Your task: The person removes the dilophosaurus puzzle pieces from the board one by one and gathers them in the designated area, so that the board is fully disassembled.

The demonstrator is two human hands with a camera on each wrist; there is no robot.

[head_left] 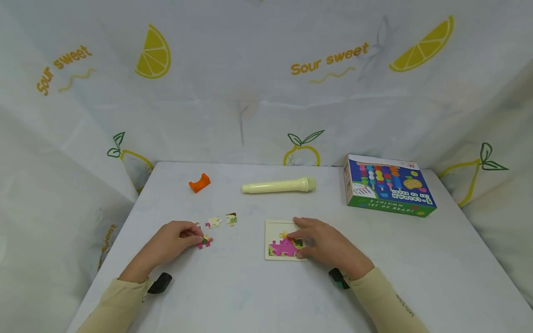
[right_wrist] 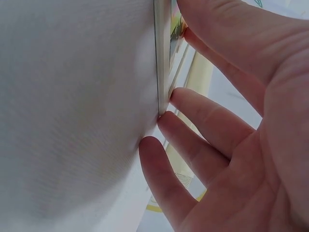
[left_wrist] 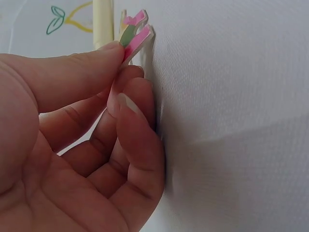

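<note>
Between thumb and fingertips, my left hand [head_left: 174,238] pinches a jigsaw piece [left_wrist: 137,41], pink with a bit of green, low over the white table. Just beyond it lie a loose pale piece [head_left: 213,222] and a green-brown piece [head_left: 231,218]; another is mostly hidden by the fingers. My right hand [head_left: 319,240] rests on the right side of a small square puzzle board [head_left: 269,226], fingers spread and lightly bent. In the right wrist view, fingertips touch the board's edge [right_wrist: 163,63]. Joined pink pieces [head_left: 283,248] fill its lower part; the hand covers its right side.
A pale yellow microphone-shaped tube [head_left: 276,186] lies behind the board. Farther left is an orange curved block [head_left: 200,183]. A colourful bead-set box [head_left: 389,186] sits at the back right, near the curtain [head_left: 250,125] along the table's far edge.
</note>
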